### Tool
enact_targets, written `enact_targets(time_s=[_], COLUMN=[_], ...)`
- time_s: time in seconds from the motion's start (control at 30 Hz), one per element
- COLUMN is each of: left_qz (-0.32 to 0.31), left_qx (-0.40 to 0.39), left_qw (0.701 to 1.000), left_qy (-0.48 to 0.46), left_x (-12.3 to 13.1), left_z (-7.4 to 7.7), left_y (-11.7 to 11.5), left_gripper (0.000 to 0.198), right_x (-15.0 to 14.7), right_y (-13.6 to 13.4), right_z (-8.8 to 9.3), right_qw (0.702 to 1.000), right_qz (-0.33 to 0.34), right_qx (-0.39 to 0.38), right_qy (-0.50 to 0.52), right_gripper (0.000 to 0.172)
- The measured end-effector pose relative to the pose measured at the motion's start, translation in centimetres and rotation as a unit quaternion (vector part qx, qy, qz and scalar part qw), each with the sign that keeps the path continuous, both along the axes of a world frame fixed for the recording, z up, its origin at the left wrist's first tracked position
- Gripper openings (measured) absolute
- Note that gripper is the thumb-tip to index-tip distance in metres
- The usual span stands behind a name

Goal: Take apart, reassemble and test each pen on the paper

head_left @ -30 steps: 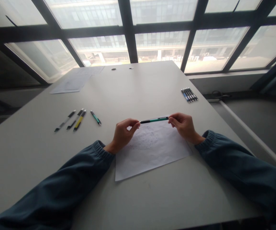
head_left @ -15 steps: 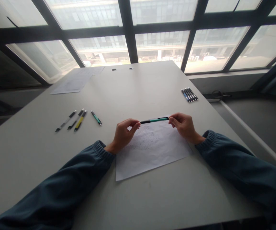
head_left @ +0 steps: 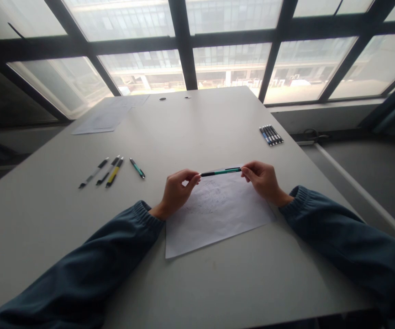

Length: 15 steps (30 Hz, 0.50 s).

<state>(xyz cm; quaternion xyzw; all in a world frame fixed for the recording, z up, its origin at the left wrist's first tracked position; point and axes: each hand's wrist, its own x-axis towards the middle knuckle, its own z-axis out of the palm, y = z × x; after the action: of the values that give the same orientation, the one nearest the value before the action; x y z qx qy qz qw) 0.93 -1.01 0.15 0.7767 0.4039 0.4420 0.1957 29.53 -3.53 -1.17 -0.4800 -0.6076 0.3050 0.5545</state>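
Note:
A green and black pen [head_left: 222, 172] is stretched level between my two hands, above a sheet of paper. My left hand [head_left: 181, 189] pinches its black left end between thumb and fingers. At the other end, the fingertips of my right hand [head_left: 260, 180] are closed on the pen. The white paper [head_left: 214, 224] lies under both hands, with a patch of dark pen scribbles on its upper left part. Left of my left hand, a second green pen [head_left: 137, 168] rests on the table.
Farther left lie a yellow pen [head_left: 115, 172] and two clear-barrelled pens [head_left: 93, 173]. A row of several pens [head_left: 271, 135] sits near the table's right edge. Sheets of paper [head_left: 97, 121] cover the far left corner of the white table [head_left: 197, 123], before the windows.

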Motion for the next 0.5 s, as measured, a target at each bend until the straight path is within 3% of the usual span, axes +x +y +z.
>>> enact_targets(time_s=[0.5], left_qz=[-0.006], left_qx=[-0.015], left_qw=[1.000], left_qy=[-0.010], left_x=[0.09], left_z=[0.18], left_y=[-0.16], left_gripper=[0.025], right_x=[0.07], right_y=[0.00], right_z=[-0.26], right_qw=[1.000], right_qz=[0.000], right_qx=[0.004], right_qy=[-0.012], right_gripper=[0.031])
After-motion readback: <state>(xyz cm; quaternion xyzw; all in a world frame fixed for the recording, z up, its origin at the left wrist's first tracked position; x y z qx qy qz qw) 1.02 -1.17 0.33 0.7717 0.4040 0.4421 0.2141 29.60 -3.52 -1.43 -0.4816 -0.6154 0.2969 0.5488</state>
